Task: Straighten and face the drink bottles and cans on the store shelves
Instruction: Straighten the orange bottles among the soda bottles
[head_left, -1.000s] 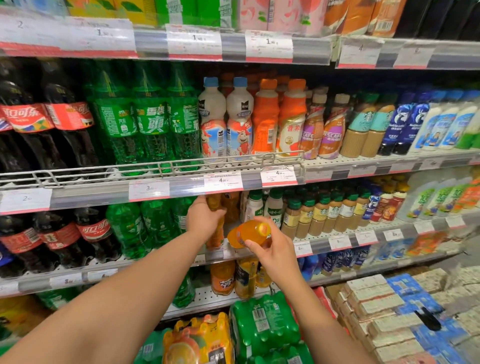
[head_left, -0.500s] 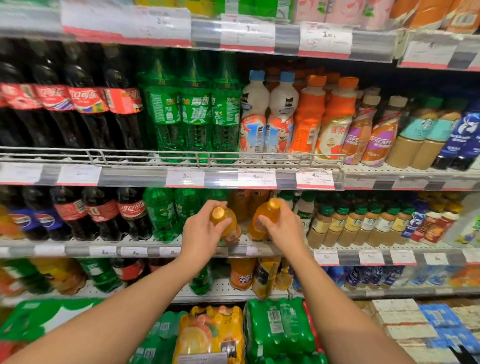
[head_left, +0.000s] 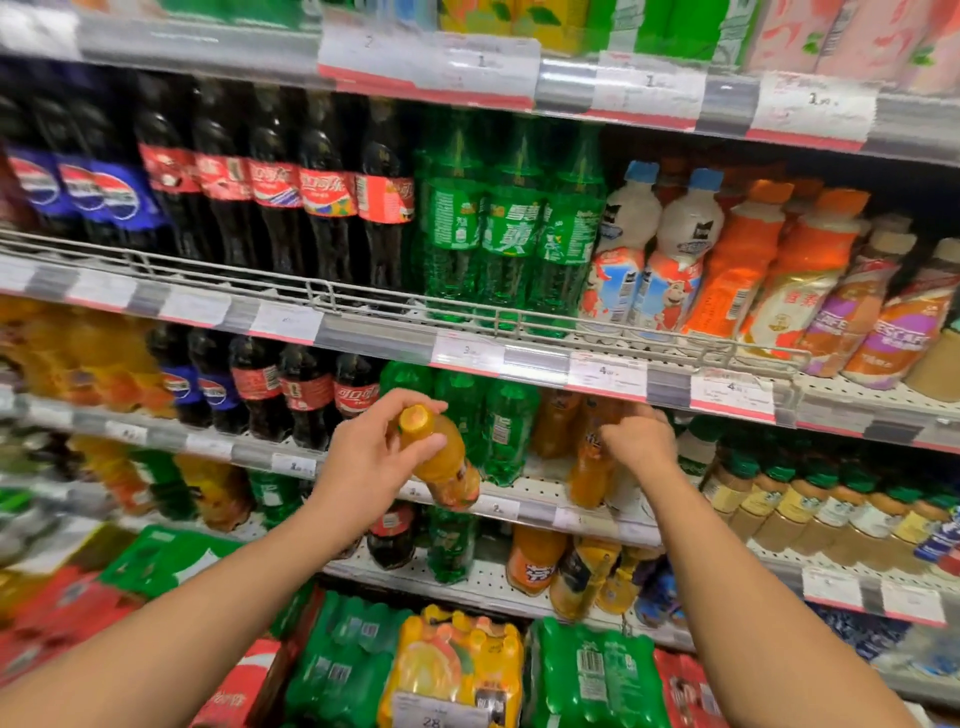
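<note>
Gripping a tilted orange bottle (head_left: 445, 462) by its neck, my left hand (head_left: 363, 462) held it off the shelf (head_left: 540, 499). My right hand (head_left: 636, 441) clasped another orange bottle (head_left: 589, 467) standing there beside green bottles (head_left: 506, 431).

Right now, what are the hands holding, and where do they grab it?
The left hand grips an orange bottle just below its cap. The right hand holds another orange bottle near its top.
</note>
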